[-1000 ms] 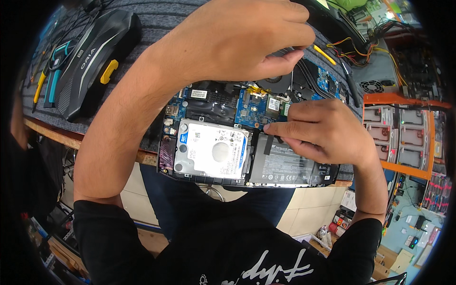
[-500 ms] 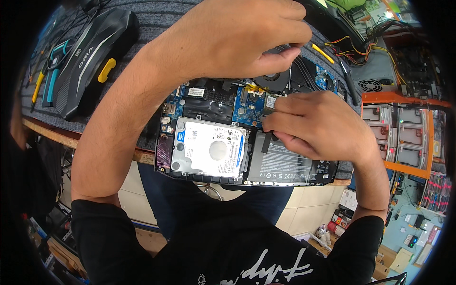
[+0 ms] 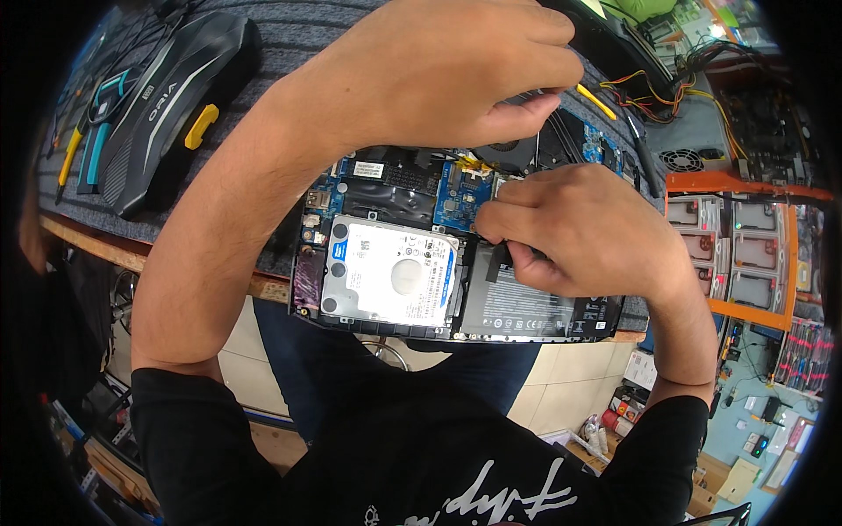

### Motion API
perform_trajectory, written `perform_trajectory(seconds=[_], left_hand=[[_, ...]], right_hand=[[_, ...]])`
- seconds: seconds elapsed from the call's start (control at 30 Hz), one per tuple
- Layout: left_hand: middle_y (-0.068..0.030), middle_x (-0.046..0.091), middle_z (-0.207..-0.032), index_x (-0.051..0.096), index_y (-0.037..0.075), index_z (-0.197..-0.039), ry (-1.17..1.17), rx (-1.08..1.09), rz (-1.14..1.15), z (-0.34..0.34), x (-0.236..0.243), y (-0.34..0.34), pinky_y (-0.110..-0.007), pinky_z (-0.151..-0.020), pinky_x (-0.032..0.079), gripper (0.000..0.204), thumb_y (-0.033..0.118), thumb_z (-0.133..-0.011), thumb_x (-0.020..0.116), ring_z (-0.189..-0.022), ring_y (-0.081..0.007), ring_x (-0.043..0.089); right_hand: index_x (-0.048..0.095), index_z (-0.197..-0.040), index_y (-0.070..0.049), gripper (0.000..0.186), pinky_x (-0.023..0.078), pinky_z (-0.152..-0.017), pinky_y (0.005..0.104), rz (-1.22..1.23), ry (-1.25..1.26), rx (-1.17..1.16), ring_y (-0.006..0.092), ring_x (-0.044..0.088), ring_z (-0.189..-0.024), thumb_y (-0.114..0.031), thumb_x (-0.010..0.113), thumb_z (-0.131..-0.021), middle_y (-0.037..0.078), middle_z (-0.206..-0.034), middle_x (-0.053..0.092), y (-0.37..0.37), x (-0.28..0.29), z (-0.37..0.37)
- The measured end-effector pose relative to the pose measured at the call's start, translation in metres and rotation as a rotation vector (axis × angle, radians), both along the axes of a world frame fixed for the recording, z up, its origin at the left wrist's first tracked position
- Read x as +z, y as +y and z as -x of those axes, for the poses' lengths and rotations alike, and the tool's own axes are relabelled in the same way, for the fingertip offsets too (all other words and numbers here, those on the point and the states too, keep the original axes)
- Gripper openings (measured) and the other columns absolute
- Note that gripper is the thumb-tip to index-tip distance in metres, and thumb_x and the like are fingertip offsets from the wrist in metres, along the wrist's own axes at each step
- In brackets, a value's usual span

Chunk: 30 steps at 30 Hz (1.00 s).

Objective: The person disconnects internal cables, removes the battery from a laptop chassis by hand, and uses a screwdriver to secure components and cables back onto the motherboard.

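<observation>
An opened laptop base [image 3: 386, 331] lies at the table's near edge, its inside facing up. A silver hard drive [image 3: 373, 272] fills its near left, and a black battery [image 3: 535, 307] sits at the near right. My left hand [image 3: 513, 74] curls closed above the far side of the base, thumb against bent fingers; whatever it grips is hidden. My right hand [image 3: 583, 228] bends down over the board with fingertips pinched beside the blue circuit board [image 3: 456, 200], above the battery's far edge. What lies between those fingertips cannot be made out.
A black angular case [image 3: 171, 114] and a yellow plastic piece [image 3: 202, 126] lie on the grey ribbed mat at left, near teal-handled pliers [image 3: 98, 145]. Beyond the laptop's right side are a yellow tool [image 3: 596, 102], a dark pen-like tool [image 3: 643, 143], loose coloured wires and an orange rack [image 3: 745, 311].
The laptop base has shifted slightly right on its left side. My left hand has moved a little right and down, while my right fingertips have edged left over the board.
</observation>
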<state>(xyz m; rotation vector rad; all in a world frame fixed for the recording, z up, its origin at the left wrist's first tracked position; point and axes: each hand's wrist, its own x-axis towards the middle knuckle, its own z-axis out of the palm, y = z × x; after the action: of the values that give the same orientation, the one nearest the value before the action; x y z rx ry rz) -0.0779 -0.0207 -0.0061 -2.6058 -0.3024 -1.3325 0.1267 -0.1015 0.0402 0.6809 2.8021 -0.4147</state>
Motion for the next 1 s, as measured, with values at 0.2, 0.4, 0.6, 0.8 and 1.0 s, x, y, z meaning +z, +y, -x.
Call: perform_trajectory(seconds=[0.2,0.4,0.6,0.8,1.0], left_hand=[[-0.0043,0.056,-0.083,0.061,0.010,-0.084,0.029,0.006,0.060,0.002,0.006,-0.005,-0.036,-0.073,0.042,0.012,0.017,-0.083,0.070,-0.082,-0.0201,0.061],[-0.0042,0.056,-0.084,0.060,0.009,-0.084,0.017,-0.004,0.033,0.001,0.002,0.000,-0.036,-0.073,0.043,0.013,0.018,-0.083,0.070,-0.082,-0.0201,0.061],[-0.0042,0.055,-0.081,0.061,0.009,-0.083,0.025,-0.005,0.071,0.001,0.005,-0.005,-0.036,-0.073,0.043,0.013,0.018,-0.083,0.070,-0.080,-0.0205,0.060],[-0.0037,0.055,-0.080,0.061,0.009,-0.082,0.031,-0.017,0.082,0.000,0.004,-0.003,-0.036,-0.073,0.043,0.011,0.017,-0.084,0.070,-0.079,-0.0202,0.060],[-0.0035,0.055,-0.080,0.061,0.010,-0.082,0.014,-0.032,0.095,0.000,0.003,-0.003,-0.035,-0.073,0.043,0.012,0.017,-0.084,0.070,-0.079,-0.0195,0.061]], right_hand=[[0.062,-0.106,-0.005,0.028,0.054,-0.069,0.0464,-0.003,-0.038,-0.005,0.0341,0.070,-0.083,-0.015,0.068,-0.081,0.011,-0.086,0.066,-0.001,0.002,0.004],[0.059,-0.099,-0.004,0.024,0.053,-0.067,0.0465,-0.030,-0.115,-0.114,0.0348,0.069,-0.082,-0.016,0.069,-0.080,0.011,-0.081,0.065,-0.010,0.006,0.007],[0.066,-0.105,-0.008,0.027,0.055,-0.063,0.0411,-0.151,0.201,-0.064,0.0297,0.068,-0.077,-0.012,0.071,-0.080,0.007,-0.082,0.063,-0.015,0.002,-0.013],[0.069,-0.097,-0.009,0.023,0.057,-0.063,0.0345,-0.289,0.227,0.018,0.0225,0.069,-0.079,-0.010,0.070,-0.074,0.004,-0.086,0.063,-0.020,-0.004,-0.020],[0.063,-0.091,-0.006,0.017,0.058,-0.066,0.0351,-0.333,0.162,0.047,0.0235,0.070,-0.081,-0.012,0.068,-0.075,0.005,-0.088,0.062,-0.017,-0.008,-0.008]])
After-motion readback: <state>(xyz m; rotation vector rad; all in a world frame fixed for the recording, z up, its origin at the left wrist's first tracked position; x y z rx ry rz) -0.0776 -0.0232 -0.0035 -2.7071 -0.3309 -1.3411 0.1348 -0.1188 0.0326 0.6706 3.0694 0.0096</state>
